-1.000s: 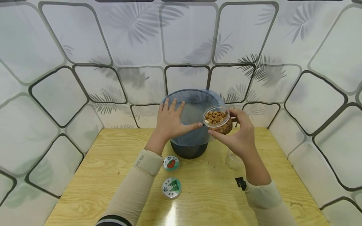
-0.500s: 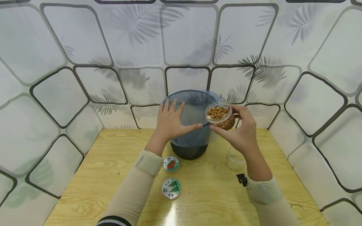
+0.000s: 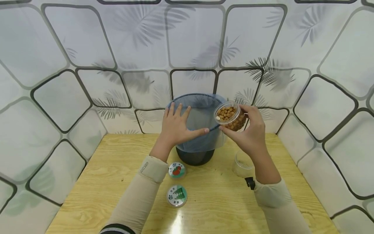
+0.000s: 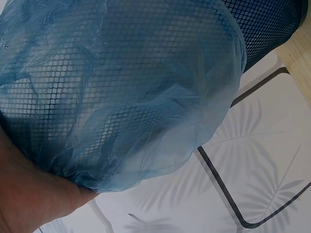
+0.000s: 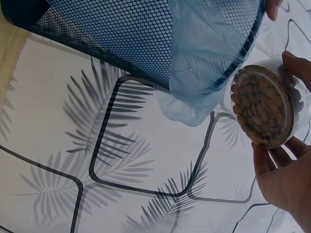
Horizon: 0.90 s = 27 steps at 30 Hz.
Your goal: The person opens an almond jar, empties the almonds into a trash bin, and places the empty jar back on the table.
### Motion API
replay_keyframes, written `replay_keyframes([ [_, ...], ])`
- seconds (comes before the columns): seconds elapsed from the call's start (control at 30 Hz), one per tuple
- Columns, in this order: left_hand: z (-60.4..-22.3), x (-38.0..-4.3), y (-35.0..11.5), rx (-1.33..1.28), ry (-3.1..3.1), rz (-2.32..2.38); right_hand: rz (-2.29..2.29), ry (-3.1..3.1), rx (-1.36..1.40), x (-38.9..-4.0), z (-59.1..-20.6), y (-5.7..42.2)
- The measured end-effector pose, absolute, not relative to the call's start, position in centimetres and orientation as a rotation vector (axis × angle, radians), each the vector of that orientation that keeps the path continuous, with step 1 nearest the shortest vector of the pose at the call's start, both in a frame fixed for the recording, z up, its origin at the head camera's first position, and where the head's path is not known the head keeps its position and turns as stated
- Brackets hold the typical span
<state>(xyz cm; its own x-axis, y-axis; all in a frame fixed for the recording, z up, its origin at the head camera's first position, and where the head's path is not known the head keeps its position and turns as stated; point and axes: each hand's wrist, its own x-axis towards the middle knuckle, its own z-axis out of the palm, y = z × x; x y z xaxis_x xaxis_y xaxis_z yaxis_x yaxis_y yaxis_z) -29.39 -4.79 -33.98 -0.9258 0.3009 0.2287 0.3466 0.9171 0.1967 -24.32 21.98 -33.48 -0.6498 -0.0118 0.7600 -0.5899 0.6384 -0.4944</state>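
A black mesh wastebasket [image 3: 195, 158], lined with a thin blue plastic bag [image 3: 194, 141], stands at the back of the table. Over its left rim my left hand [image 3: 175, 128] lies with fingers spread and straight, resting on the bag's edge. In the left wrist view the thumb base touches the blue film. My right hand [image 3: 250, 135] grips a clear round jar [image 3: 236, 122] between thumb and fingers. The jar holds brown nut-like pieces [image 5: 260, 104], has no lid on, and tilts leftward beside the basket's right rim.
Two round lidded containers, one with a tomato label [image 3: 176, 169] and one with a green vegetable label [image 3: 177, 195], sit in front of the basket. A clear container [image 3: 242, 167] stands below my right hand. A patterned wall covering [image 3: 146, 87] rises behind the wooden table [image 3: 117, 169].
My right hand has moved slightly up and to the right, and the jar in it leans more toward the basket. My left hand keeps its place on the rim.
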Motion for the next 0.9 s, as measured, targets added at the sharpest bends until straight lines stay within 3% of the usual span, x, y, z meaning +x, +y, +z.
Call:
replay_keyframes([
  [0.9, -33.8, -29.3, -4.8, -0.480, -2.901, -0.369, 0.889, -2.154, 0.454, -25.5, -32.8, 21.8],
])
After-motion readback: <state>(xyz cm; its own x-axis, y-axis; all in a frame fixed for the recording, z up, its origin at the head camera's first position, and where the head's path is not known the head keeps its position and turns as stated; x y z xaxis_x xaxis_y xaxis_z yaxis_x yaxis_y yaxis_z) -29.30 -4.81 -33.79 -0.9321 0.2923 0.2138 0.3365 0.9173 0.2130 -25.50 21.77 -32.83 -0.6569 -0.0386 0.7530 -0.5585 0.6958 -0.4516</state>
